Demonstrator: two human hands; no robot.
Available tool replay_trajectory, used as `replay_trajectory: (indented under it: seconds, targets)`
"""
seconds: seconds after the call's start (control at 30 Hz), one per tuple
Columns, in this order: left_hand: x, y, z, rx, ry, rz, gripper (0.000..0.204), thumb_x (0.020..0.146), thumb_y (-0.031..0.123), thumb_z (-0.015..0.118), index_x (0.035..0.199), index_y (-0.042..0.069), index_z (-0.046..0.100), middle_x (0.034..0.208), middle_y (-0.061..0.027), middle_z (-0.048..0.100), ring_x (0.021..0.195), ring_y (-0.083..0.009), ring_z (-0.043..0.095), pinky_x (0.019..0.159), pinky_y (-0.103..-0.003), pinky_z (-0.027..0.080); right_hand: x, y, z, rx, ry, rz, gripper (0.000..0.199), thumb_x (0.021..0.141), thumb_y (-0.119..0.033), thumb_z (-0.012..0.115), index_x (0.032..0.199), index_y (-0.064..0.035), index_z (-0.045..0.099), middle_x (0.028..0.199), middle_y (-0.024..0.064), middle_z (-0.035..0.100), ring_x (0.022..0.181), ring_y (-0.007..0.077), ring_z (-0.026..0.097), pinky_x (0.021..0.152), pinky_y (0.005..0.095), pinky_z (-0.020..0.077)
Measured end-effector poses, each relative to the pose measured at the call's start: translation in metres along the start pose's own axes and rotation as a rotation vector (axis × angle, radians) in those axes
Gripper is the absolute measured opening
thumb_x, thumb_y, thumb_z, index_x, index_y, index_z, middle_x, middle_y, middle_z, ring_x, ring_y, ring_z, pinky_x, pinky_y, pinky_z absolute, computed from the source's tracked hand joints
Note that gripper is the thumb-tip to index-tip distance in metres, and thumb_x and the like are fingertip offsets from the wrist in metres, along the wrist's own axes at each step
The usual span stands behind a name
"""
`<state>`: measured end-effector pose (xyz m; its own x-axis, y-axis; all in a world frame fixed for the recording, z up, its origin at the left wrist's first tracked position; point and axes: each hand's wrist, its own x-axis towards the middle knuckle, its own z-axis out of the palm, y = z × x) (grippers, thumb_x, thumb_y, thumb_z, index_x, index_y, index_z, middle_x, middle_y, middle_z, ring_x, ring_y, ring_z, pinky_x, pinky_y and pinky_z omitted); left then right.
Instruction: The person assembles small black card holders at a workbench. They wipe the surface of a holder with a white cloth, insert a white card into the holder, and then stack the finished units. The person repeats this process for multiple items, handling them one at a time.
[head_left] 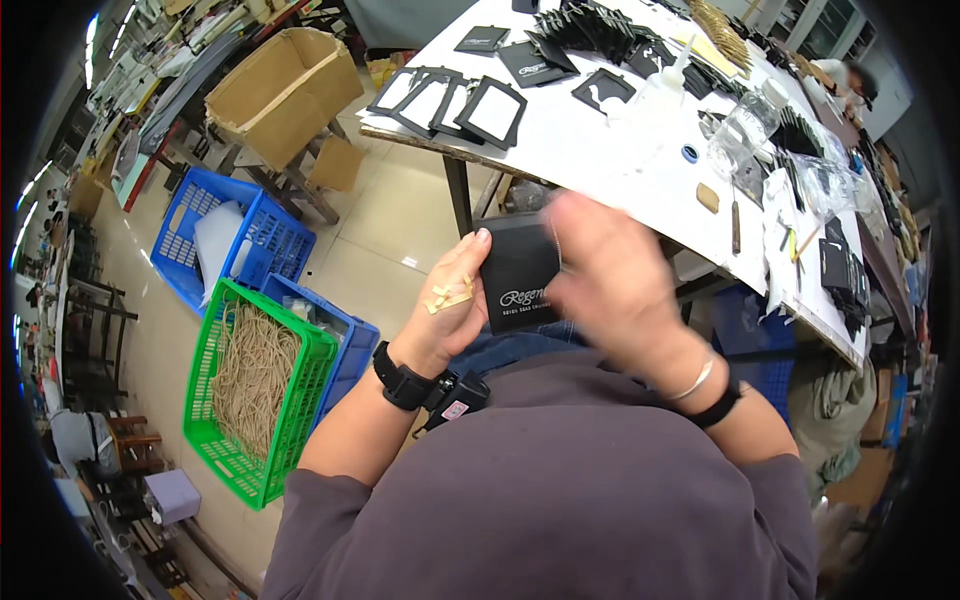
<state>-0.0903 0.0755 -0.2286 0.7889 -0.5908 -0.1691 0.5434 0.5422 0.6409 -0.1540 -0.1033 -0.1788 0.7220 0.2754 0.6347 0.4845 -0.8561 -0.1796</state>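
My left hand [450,300] grips a flat black pouch [515,275] by its left edge, thumb on the front, and holds it upright over my lap. The front bears pale printed lettering. Several small strips of yellowish tape [448,294] are stuck on the base of my left thumb. Across the pouch's right side passes my right hand [615,275], smeared by motion and covering part of the lettering. A thin line, like a thread or fine chain, shows beside its fingers. Whether those fingers hold anything is unclear.
On the white-topped table [600,150] lie black window frames [490,110], more black pouches [530,63], a white squeeze bottle [665,90], a clear bottle [745,125] and a thin tool [736,228]. Left stand a green crate [325,375] of cord, blue crates [255,215] and a cardboard box [270,120].
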Motion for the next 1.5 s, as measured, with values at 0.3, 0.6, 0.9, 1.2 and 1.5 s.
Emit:
replay_trajectory:
  seconds: [0.3,0.6,0.9,1.2,1.5]
  targets:
    - [0.037,0.013,0.0,-0.065,-0.165,-0.066,0.041,0.1,0.025,0.037,0.131,-0.001,0.04,0.124,-0.0164,0.054,0.114,-0.0246,0.054,0.097,-0.04,0.044,-0.014,0.019,0.004,0.964,-0.368,0.853,0.051,0.088,-0.033,0.06,0.125,0.0007,0.048,0.107,0.016,0.064,0.099,0.0174,0.06,0.082,0.0314,0.0476]
    - [0.067,0.001,0.046,0.103,-0.206,0.067,0.056,0.099,0.044,0.029,0.141,0.006,0.028,0.142,-0.0118,0.037,0.131,-0.024,0.036,0.106,-0.039,0.032,0.026,0.027,0.013,-0.314,-0.224,0.217,0.062,0.069,-0.027,0.074,0.118,0.0038,0.053,0.062,0.0054,0.052,0.054,0.0206,0.054,0.057,0.0302,0.0431]
    - [0.094,0.004,0.019,-0.291,-0.089,-0.279,0.045,0.101,0.035,0.03,0.127,0.0,0.044,0.121,-0.0145,0.055,0.111,-0.0247,0.057,0.095,-0.041,0.047,0.003,0.086,0.003,1.024,-0.343,1.177,0.02,0.09,-0.02,0.059,0.096,0.0001,0.06,0.071,0.0061,0.063,0.061,0.0114,0.061,0.056,0.0235,0.0479]
    - [0.1,-0.011,-0.004,-0.092,-0.061,-0.345,0.042,0.1,0.03,0.033,0.128,0.0,0.041,0.121,-0.0176,0.055,0.108,-0.0264,0.058,0.093,-0.041,0.049,-0.014,0.089,0.02,1.232,-0.481,1.233,0.023,0.091,-0.022,0.059,0.077,-0.0044,0.055,0.067,0.0035,0.062,0.056,0.0045,0.053,0.053,0.0173,0.0421]
    - [0.097,-0.015,-0.006,-0.093,-0.021,-0.386,0.042,0.1,0.03,0.033,0.129,0.0,0.041,0.12,-0.0172,0.056,0.107,-0.0261,0.059,0.093,-0.04,0.049,-0.027,0.086,0.028,1.225,-0.51,1.235,0.023,0.091,-0.023,0.059,0.077,-0.0039,0.055,0.067,0.0034,0.062,0.057,0.0045,0.054,0.053,0.0177,0.0418]
